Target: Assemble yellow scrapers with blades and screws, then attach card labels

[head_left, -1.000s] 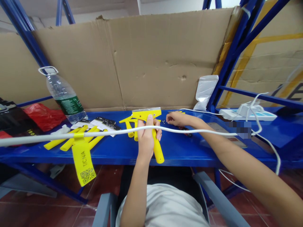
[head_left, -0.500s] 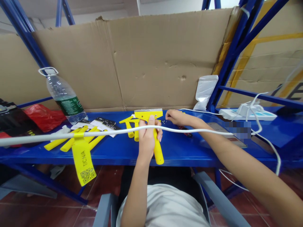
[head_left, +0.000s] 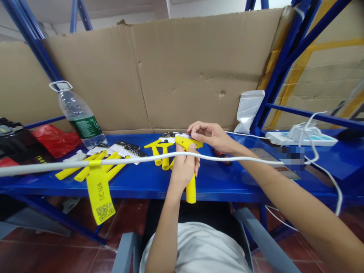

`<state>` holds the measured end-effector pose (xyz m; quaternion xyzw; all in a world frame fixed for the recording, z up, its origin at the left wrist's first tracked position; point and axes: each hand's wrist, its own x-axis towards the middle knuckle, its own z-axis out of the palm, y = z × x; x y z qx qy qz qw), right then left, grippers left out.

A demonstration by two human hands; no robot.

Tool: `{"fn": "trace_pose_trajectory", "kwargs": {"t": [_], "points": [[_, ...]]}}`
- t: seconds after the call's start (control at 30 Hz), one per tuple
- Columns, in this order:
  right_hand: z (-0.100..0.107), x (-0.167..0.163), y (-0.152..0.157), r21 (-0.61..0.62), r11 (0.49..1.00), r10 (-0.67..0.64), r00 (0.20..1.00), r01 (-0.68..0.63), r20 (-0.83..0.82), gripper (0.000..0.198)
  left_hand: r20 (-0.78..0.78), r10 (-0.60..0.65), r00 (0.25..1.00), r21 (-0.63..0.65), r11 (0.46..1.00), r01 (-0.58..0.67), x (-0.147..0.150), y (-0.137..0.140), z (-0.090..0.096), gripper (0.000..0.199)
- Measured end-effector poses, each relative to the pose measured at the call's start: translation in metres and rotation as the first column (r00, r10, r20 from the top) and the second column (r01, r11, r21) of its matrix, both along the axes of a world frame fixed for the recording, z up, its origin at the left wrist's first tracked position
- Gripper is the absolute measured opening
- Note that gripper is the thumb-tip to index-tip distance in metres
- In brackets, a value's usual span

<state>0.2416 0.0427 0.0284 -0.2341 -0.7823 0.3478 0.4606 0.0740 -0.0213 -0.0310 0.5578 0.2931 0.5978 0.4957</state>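
Note:
My left hand (head_left: 183, 167) is wrapped round the neck of a yellow scraper (head_left: 191, 189), its handle pointing down toward me and its wide head up. Over the right part of that head, my right hand (head_left: 209, 134) has its thumb and fingertips drawn together; anything between them is too small to make out. Left of my left hand, several more yellow scrapers (head_left: 165, 159) lie on the blue table (head_left: 142, 185). A red and black tool (head_left: 222, 155), partly hidden by my right forearm, rests on the table.
A white cable (head_left: 142, 158) with a yellow tag (head_left: 100, 193) crosses the view in front. Further left are yellow handles (head_left: 66, 172), printed cards (head_left: 125, 149), a water bottle (head_left: 82, 121) and a red bag (head_left: 57, 138). A power strip (head_left: 301, 138) sits right; cardboard (head_left: 204, 68) stands behind.
My right hand has come up and left from the tabletop to the scraper's head. The scraper in my left hand has shifted slightly right and tilted.

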Motion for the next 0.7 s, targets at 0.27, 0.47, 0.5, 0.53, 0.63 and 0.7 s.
{"fn": "trace_pose_trajectory", "kwargs": {"t": [0.27, 0.47, 0.5, 0.53, 0.63, 0.7], "points": [[-0.002, -0.012, -0.014, -0.020, 0.999, 0.028, 0.997, -0.027, 0.074, 0.035, -0.113, -0.074, 0.991, -0.011, 0.997, 0.074, 0.000, -0.003, 0.000, 0.041], [-0.002, -0.009, -0.009, -0.053, 0.999, -0.004, 0.996, 0.008, 0.085, 0.037, -0.141, -0.086, 0.986, -0.006, 0.996, 0.086, 0.000, -0.003, -0.002, 0.034], [-0.003, -0.009, -0.008, -0.076, 0.997, 0.002, 0.996, 0.004, 0.084, 0.038, -0.145, -0.087, 0.986, -0.003, 0.996, 0.088, 0.000, -0.003, -0.003, 0.034], [-0.004, -0.009, -0.006, -0.100, 0.995, 0.008, 0.997, 0.000, 0.081, 0.038, -0.149, -0.087, 0.985, 0.003, 0.996, 0.089, 0.000, -0.003, -0.003, 0.035], [-0.004, -0.008, -0.004, -0.172, 0.985, 0.023, 0.998, -0.014, 0.052, 0.041, -0.161, -0.086, 0.983, 0.017, 0.996, 0.090, 0.000, -0.003, -0.003, 0.036], [-0.002, -0.008, -0.006, -0.235, 0.971, 0.037, 0.999, -0.033, 0.009, 0.045, -0.167, -0.086, 0.982, 0.015, 0.996, 0.089, 0.000, -0.003, -0.002, 0.034]]}}
